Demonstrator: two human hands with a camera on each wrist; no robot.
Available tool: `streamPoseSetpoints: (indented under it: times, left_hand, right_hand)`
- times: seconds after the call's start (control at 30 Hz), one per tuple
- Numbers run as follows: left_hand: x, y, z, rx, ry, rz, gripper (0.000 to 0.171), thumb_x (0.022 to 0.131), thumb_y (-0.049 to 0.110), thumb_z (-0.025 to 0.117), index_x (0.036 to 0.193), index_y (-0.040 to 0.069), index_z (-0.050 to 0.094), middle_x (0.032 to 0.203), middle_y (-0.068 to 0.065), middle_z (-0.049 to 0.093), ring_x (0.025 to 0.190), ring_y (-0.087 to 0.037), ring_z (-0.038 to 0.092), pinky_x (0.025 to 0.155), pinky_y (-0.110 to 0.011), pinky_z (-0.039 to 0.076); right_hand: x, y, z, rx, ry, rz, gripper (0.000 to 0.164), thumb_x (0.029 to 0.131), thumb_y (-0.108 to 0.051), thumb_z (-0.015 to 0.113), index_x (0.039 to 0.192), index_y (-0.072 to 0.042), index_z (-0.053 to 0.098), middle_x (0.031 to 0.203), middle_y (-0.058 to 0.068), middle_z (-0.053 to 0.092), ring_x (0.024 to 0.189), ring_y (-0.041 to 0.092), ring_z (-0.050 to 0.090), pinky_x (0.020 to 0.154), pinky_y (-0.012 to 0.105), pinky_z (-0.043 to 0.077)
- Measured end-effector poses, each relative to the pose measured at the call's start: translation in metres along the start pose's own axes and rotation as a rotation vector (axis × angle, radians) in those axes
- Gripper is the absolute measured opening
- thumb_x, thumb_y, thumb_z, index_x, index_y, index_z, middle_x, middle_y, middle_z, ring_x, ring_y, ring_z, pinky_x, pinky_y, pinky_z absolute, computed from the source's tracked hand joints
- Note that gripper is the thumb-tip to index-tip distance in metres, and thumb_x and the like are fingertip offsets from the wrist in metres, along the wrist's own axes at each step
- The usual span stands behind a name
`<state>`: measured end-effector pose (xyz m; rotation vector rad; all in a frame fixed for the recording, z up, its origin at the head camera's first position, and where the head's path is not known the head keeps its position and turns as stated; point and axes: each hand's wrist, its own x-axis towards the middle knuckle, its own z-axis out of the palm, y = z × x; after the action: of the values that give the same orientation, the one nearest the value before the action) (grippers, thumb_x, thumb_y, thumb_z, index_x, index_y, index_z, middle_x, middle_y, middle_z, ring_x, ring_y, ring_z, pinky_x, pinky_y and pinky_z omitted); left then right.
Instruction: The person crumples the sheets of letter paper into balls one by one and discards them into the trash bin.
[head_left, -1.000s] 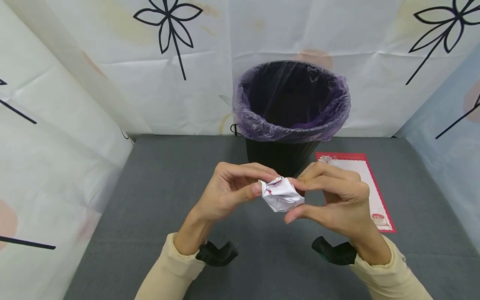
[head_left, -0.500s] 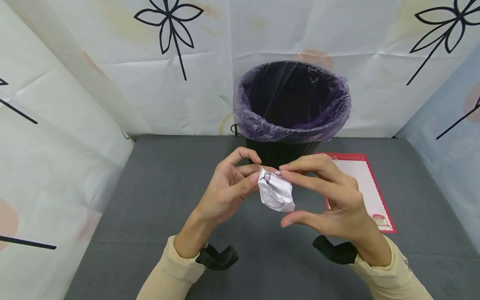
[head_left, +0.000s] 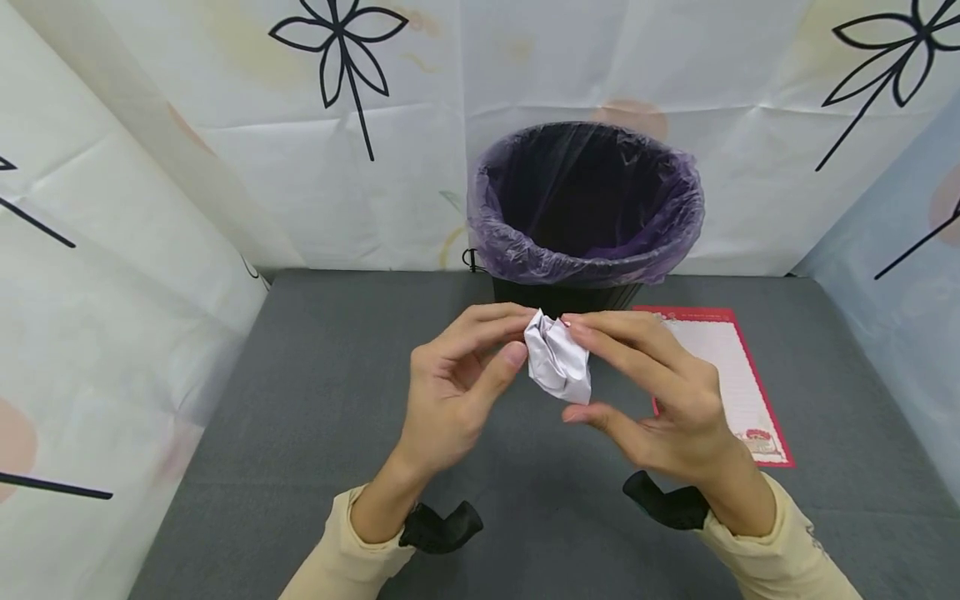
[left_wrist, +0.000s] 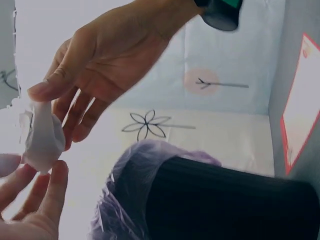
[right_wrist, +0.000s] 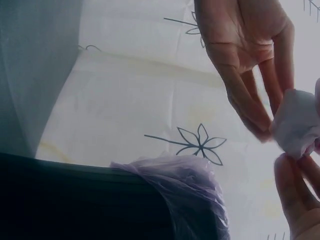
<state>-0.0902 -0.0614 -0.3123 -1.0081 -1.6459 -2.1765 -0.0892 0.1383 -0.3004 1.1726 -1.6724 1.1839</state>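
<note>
A small crumpled ball of white paper (head_left: 558, 358) is held up between both hands, in front of the bin. My left hand (head_left: 453, 387) has its fingertips and thumb at the ball's left side. My right hand (head_left: 667, 392) grips it from the right, fingers on its top edge and thumb at its lower end. In the left wrist view the right hand's thumb presses on the paper ball (left_wrist: 44, 142), and the left fingers touch its other end. Fingers partly cover the ball (right_wrist: 296, 122) in the right wrist view.
A black bin (head_left: 562, 293) with a purple plastic liner (head_left: 585, 268) stands behind the hands. A red-bordered sheet of paper (head_left: 720, 358) lies on the grey table (head_left: 330, 400) at the right, partly behind the right hand. Patterned white cloth (head_left: 225, 167) hangs around the back and sides.
The paper ball has been turned and raised slightly toward the bin. Left fingers lifted briefly, then came back to the ball; the right fingers shifted along its top.
</note>
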Motion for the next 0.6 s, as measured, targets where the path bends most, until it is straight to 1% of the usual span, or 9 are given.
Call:
streamPoseSetpoints:
  times: [0.07, 0.13, 0.17, 0.27, 0.37, 0.5, 0.6]
  left_hand:
    - [-0.0004, 0.0008, 0.0001, 0.029, -0.053, 0.045, 0.039, 0.100, 0.011, 0.066, 0.123, -0.020, 0.060, 0.129, -0.029, 0.056, 0.118, -0.036, 0.059, 0.097, -0.046, 0.053]
    - [-0.0004, 0.0004, -0.0002, 0.045, -0.099, 0.090, 0.044, 0.099, 0.011, 0.068, 0.128, -0.020, 0.057, 0.132, -0.030, 0.053, 0.120, -0.037, 0.057, 0.098, -0.051, 0.052]
    - [-0.0003, -0.0001, -0.0004, 0.051, -0.116, 0.108, 0.046, 0.097, 0.012, 0.070, 0.129, -0.020, 0.056, 0.132, -0.031, 0.053, 0.120, -0.037, 0.058, 0.098, -0.050, 0.052]
    - [0.0000, -0.0025, -0.0013, 0.076, -0.141, 0.153, 0.050, 0.094, 0.011, 0.073, 0.132, -0.018, 0.056, 0.130, -0.030, 0.054, 0.117, -0.036, 0.059, 0.096, -0.049, 0.053]
    - [0.0004, -0.0048, -0.0029, 0.131, -0.160, 0.195, 0.052, 0.093, 0.012, 0.074, 0.134, -0.015, 0.056, 0.129, -0.029, 0.054, 0.116, -0.036, 0.059, 0.096, -0.047, 0.054]
    - [0.0021, -0.0072, -0.0054, 0.249, -0.188, 0.270, 0.054, 0.093, 0.020, 0.074, 0.134, -0.011, 0.058, 0.129, -0.026, 0.056, 0.116, -0.035, 0.059, 0.096, -0.045, 0.054]
    - [0.0037, -0.0079, -0.0063, 0.315, -0.206, 0.312, 0.053, 0.093, 0.022, 0.073, 0.131, -0.012, 0.060, 0.128, -0.025, 0.057, 0.114, -0.033, 0.061, 0.096, -0.044, 0.054]
  right_hand:
    - [-0.0005, 0.0005, -0.0001, 0.005, 0.007, 0.010, 0.051, 0.091, -0.030, 0.079, 0.112, 0.015, 0.069, 0.108, 0.029, 0.068, 0.099, 0.028, 0.067, 0.093, 0.025, 0.052]
    - [-0.0008, 0.0015, -0.0002, 0.020, 0.022, 0.009, 0.050, 0.090, -0.029, 0.079, 0.111, 0.015, 0.069, 0.106, 0.029, 0.068, 0.095, 0.027, 0.067, 0.090, 0.023, 0.053]
    - [-0.0008, 0.0022, -0.0003, 0.030, 0.030, 0.006, 0.049, 0.090, -0.028, 0.079, 0.111, 0.015, 0.070, 0.106, 0.029, 0.068, 0.093, 0.027, 0.068, 0.089, 0.023, 0.053]
    - [-0.0006, 0.0039, 0.0002, 0.065, 0.054, -0.024, 0.045, 0.089, -0.024, 0.080, 0.108, 0.015, 0.071, 0.104, 0.030, 0.069, 0.088, 0.028, 0.067, 0.082, 0.022, 0.053]
    - [-0.0013, 0.0040, 0.0010, 0.104, 0.072, -0.038, 0.041, 0.088, -0.020, 0.082, 0.105, 0.015, 0.072, 0.103, 0.029, 0.070, 0.088, 0.027, 0.067, 0.077, 0.022, 0.051]
    - [-0.0029, 0.0032, 0.0024, 0.144, 0.099, -0.035, 0.036, 0.086, -0.017, 0.083, 0.102, 0.014, 0.074, 0.101, 0.028, 0.071, 0.093, 0.026, 0.068, 0.080, 0.022, 0.052]
    - [-0.0035, 0.0039, 0.0032, 0.175, 0.115, -0.037, 0.030, 0.087, -0.013, 0.082, 0.099, 0.013, 0.075, 0.098, 0.026, 0.071, 0.095, 0.026, 0.069, 0.085, 0.023, 0.053]
